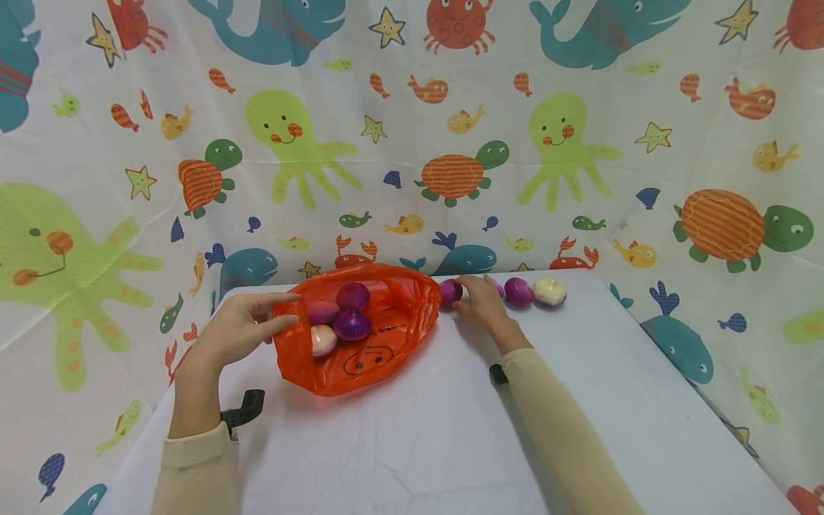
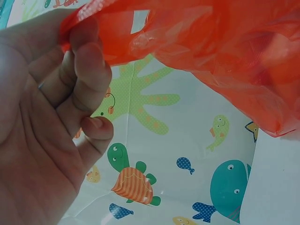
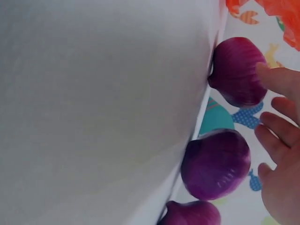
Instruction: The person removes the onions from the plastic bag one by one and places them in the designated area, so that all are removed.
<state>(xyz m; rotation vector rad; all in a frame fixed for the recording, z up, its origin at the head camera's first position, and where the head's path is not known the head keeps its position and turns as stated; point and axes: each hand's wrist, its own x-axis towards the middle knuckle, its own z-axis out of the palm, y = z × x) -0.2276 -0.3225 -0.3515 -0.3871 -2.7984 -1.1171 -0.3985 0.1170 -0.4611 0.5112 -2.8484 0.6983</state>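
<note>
I see my left hand (image 1: 241, 322) at centre left of the head view, pinching the rim of the orange plastic bag (image 1: 380, 343) — the left wrist view shows fingers (image 2: 86, 70) curled over the plastic. The bag lies open on the white table (image 1: 450, 436), four onions inside. My right hand (image 1: 479, 300), just right of the bag, reaches a purple onion (image 3: 236, 70) with loose, spread fingers, gripping nothing. Two more onions (image 1: 533, 292) sit further right.
</note>
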